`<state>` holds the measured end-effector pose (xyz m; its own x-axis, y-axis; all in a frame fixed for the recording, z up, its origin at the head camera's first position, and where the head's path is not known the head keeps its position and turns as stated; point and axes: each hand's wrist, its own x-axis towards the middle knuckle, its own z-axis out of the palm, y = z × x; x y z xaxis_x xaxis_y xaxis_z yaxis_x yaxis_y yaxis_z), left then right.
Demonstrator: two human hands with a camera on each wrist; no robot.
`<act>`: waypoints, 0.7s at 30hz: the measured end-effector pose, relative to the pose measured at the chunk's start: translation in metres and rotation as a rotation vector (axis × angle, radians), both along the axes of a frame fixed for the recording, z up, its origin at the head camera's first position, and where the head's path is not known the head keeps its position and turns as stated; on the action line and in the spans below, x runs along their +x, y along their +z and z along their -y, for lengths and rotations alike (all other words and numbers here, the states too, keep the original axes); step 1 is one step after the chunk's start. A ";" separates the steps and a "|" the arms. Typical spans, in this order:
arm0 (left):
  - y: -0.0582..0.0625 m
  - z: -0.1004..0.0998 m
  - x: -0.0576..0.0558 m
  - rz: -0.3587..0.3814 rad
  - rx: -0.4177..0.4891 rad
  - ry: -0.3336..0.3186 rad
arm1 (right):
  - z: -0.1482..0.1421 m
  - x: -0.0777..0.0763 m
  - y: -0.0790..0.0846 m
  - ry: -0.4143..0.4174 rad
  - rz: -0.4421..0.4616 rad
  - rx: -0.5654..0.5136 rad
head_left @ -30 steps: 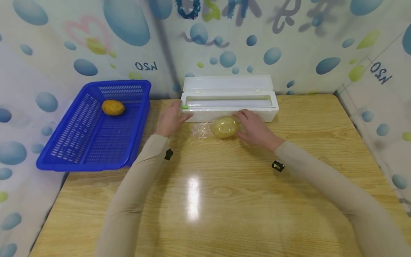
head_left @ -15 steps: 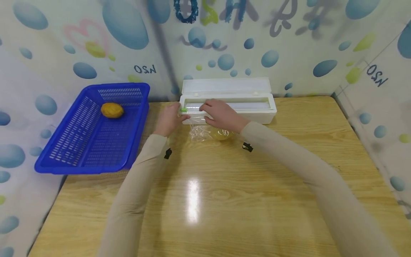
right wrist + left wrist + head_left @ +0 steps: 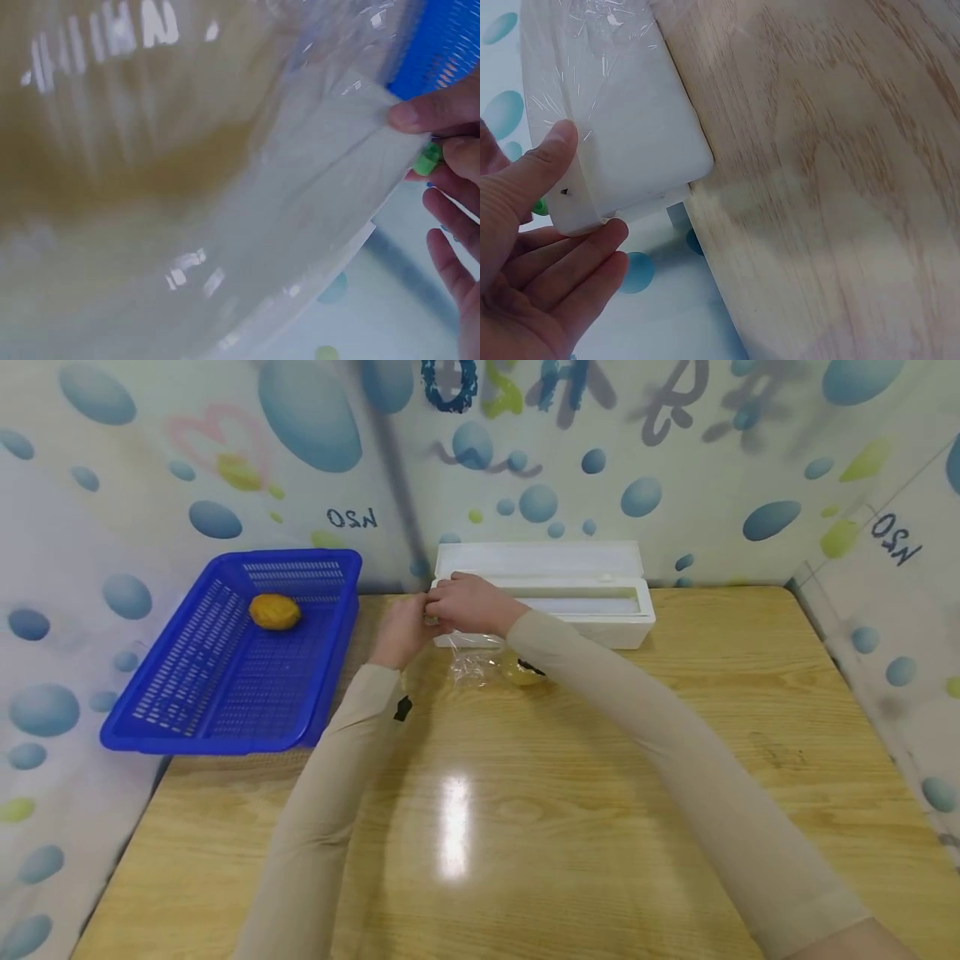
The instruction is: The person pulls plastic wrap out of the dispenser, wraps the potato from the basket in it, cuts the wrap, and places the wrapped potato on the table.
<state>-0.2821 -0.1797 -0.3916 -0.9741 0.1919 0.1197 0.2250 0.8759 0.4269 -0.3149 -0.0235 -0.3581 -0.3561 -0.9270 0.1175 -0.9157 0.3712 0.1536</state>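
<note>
A white cling film box [image 3: 600,633] stands at the back of the table, its lid [image 3: 540,560] raised. My left hand [image 3: 400,633] grips the box's left end, thumb [image 3: 561,139] on the film-covered front and fingers [image 3: 592,255] at the end face. Across it reaches my right hand [image 3: 476,603], with its fingertips at the green cutter slider [image 3: 427,159], which it seems to pinch; the hand partly hides it. Clear cling film [image 3: 474,668] runs down from the box to a pale yellow, potato-like thing [image 3: 517,675] covered in film, partly hidden by my right forearm.
A blue plastic basket [image 3: 318,693] stands at the left of the wooden table [image 3: 570,827], holding one yellow-brown potato-like thing [image 3: 274,612]. A patterned wall [image 3: 495,485] rises right behind the box.
My right hand has left the film-covered thing and moved left along the box to its left end, beside my left hand. The left hand stays on that end.
</note>
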 end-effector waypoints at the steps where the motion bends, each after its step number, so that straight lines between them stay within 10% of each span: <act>1: 0.000 0.000 0.000 0.001 0.003 -0.004 | 0.002 -0.001 0.001 0.002 -0.010 0.034; 21: -0.002 0.001 -0.003 0.004 0.076 0.018 | 0.018 -0.003 0.012 -0.070 0.085 0.162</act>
<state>-0.2850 -0.1811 -0.3932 -0.9778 0.1647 0.1294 0.2076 0.8446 0.4935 -0.3178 -0.0417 -0.3463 -0.4229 -0.9039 -0.0643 -0.9006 0.4114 0.1400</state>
